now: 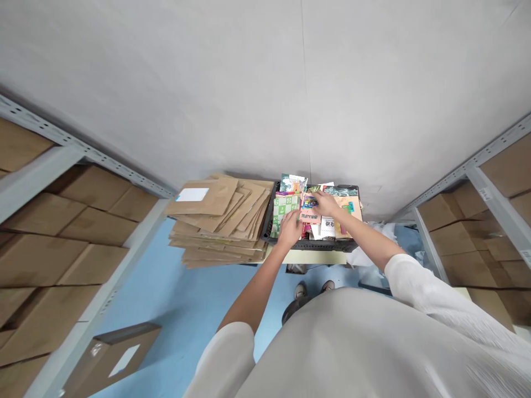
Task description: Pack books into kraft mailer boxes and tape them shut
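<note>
A black plastic crate (311,244) full of colourful printed packets and papers stands against the wall. My left hand (289,228) is at the lower left of a pink packet (310,216), over a green-and-white checked packet (282,207). My right hand (327,204) is at the pink packet's upper right, its fingers bent over the edge. Both hands appear closed on the pink packet, though the fingertips are small in view. White paper with dark print (327,228) and an orange-tan packet (343,217) lie at the right of the crate.
Left of the crate is a tall stack of flat brown cardboard envelopes (219,221), the top one with a white label. Metal shelves with cardboard boxes (45,237) stand on both sides. A brown carton (112,359) rests on the blue floor.
</note>
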Demonstrator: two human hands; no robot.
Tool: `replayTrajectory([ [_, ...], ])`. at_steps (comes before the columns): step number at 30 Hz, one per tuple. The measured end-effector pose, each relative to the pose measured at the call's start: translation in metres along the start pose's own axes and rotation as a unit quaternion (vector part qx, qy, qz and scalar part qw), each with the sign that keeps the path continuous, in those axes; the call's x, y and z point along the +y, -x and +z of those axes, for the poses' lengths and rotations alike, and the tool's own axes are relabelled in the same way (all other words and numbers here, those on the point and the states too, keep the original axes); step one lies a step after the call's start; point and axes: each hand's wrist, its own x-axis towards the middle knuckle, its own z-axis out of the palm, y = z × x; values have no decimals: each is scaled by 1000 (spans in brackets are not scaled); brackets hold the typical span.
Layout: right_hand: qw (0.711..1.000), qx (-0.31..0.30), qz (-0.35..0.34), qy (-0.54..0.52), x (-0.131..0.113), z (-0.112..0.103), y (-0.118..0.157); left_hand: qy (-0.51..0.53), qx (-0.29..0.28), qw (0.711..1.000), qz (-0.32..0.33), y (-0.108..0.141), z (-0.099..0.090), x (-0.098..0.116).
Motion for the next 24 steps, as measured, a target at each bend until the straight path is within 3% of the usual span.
replayTrajectory([
  [4,999,-34,6,-3,1,3,-8,-18,-15,1000,2,-2,-3,0],
  [13,999,-18,38,-31,6,8,-15,-5,-25,1000,14,-5,-8,-6],
  [17,998,-7,2,-59,7,-4,-13,35,-21,999,17,-6,-8,-12],
  [24,989,76,-10,-126,5,-39,-1,139,-21,990,-31,-14,-13,-19],
])
